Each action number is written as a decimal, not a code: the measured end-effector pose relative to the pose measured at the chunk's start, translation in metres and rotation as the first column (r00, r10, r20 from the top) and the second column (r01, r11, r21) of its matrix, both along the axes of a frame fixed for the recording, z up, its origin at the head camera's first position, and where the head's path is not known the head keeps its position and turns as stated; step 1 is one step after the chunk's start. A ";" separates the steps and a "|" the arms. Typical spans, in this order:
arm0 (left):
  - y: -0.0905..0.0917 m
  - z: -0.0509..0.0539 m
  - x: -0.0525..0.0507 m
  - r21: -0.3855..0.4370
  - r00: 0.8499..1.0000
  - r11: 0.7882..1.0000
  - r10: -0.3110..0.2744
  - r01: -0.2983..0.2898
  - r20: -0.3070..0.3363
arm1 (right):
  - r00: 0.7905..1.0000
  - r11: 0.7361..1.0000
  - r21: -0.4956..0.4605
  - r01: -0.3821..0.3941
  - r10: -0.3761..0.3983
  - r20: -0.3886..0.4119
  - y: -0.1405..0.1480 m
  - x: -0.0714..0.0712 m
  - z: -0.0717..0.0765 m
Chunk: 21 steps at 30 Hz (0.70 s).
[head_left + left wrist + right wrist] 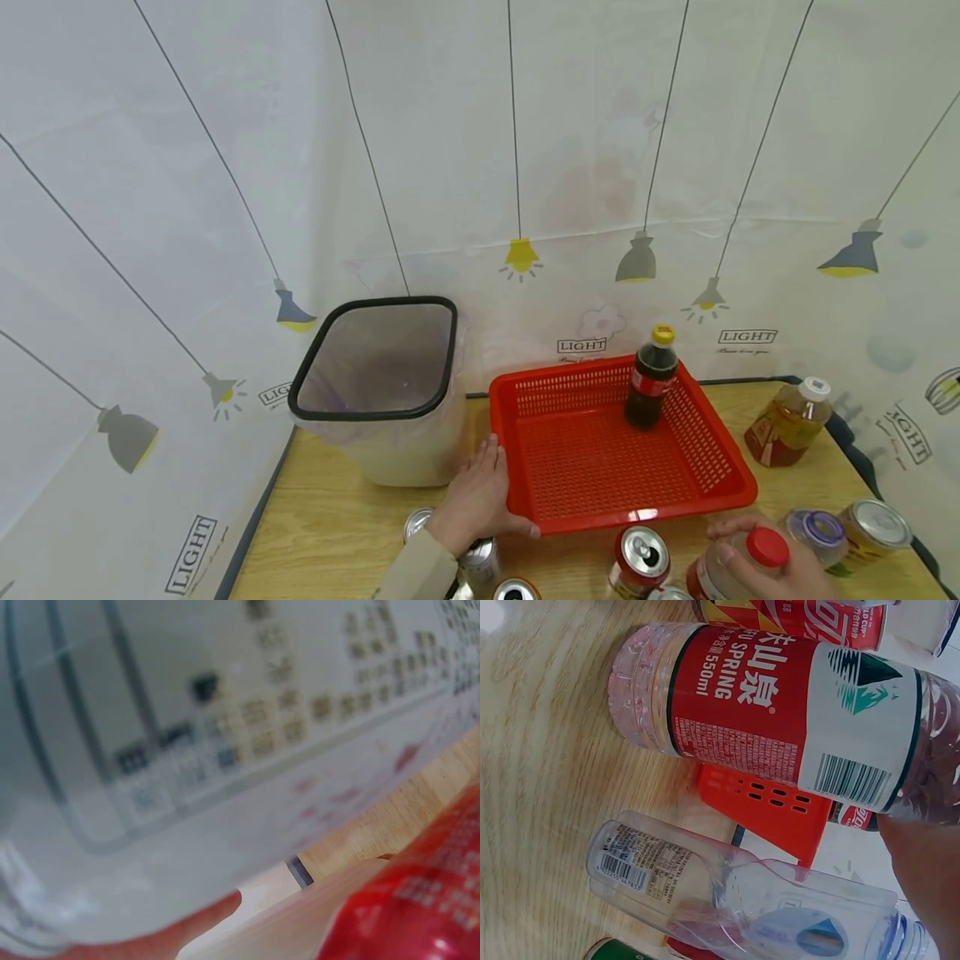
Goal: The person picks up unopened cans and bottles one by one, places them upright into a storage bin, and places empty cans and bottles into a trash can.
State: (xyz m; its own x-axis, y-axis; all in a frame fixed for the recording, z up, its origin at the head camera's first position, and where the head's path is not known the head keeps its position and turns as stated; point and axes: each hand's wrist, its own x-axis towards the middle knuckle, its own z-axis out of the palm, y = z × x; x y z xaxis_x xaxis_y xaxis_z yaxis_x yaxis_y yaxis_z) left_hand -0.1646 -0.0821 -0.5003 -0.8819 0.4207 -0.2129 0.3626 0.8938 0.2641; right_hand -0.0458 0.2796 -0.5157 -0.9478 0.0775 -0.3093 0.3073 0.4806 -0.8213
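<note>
Across the lower frame, a wood-grained surface (315,500); behind and at both sides, pale cloth (450,125) printed with hanging lamps and the word LIGHT. Left of centre, on the surface, a black-rimmed bin (367,415). Centre right, a red basket (585,458) with a dark yellow-capped bottle (649,387) upright inside, near the back right corner. Towards the right edge, an amber bottle (787,425) with a white cap.

At lower centre, left hand (483,500) with fingers straight and thumb spread away, touching the basket's left side near the front corner. Close beside the left wrist, silver cans (480,567).

At lower right, right hand (802,577) curled round a clear red-capped bottle (772,712), thumb and fingers on opposite sides. Bottle within this grasp, cap upward, in front of the basket's right part; hard to tell contact of base with surface. Just left of the bottle, a red can (641,562); just right of the hand, a purple-ringed clear container (819,533) and a silver-topped can (876,529).
</note>
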 end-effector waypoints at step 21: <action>0.000 0.003 0.000 0.007 1.000 1.000 0.004 -0.004 0.014 | 0.932 0.992 0.127 0.011 0.036 -0.360 0.003 0.006 0.038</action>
